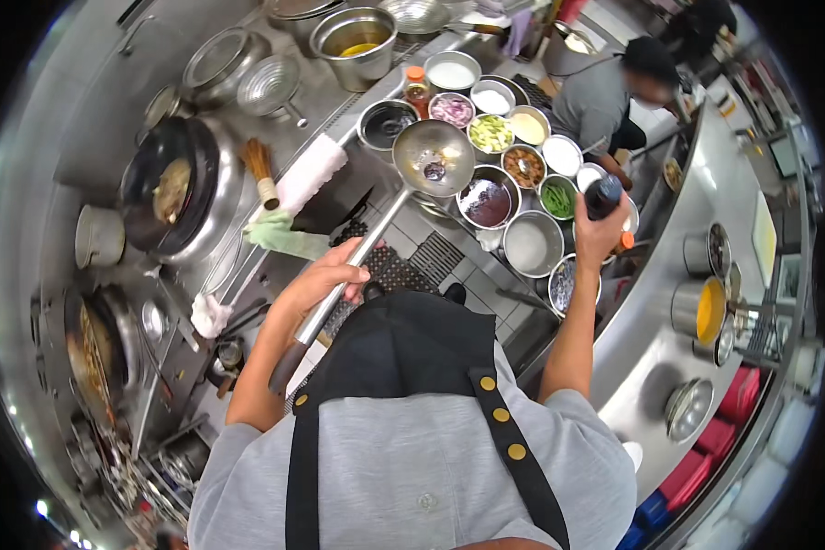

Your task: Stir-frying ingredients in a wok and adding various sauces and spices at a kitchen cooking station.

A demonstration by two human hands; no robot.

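My left hand (333, 275) grips the metal handle of a cooking ladle (434, 157). The ladle's wide bowl faces up, with a little dark liquid in it, over the edge of a cluster of metal ingredient pots. My right hand (599, 223) is closed around a dark bottle (603, 196) at the right side of the pots. Near the ladle are a pot of dark liquid (388, 124), chopped red onion (452, 110), chopped pale green vegetable (491, 133) and a pot of dark red sauce (488, 198). To the left, a black wok (161, 185) holds some food.
A bamboo brush (260, 172), a white cloth (313, 172) and a green cloth (278, 234) lie along the stove's edge. Another wok (96, 357) sits lower left. A co-worker (591, 96) crouches beyond the pots. On the right runs a steel counter (632, 344) with pots and stacked bowls (689, 409).
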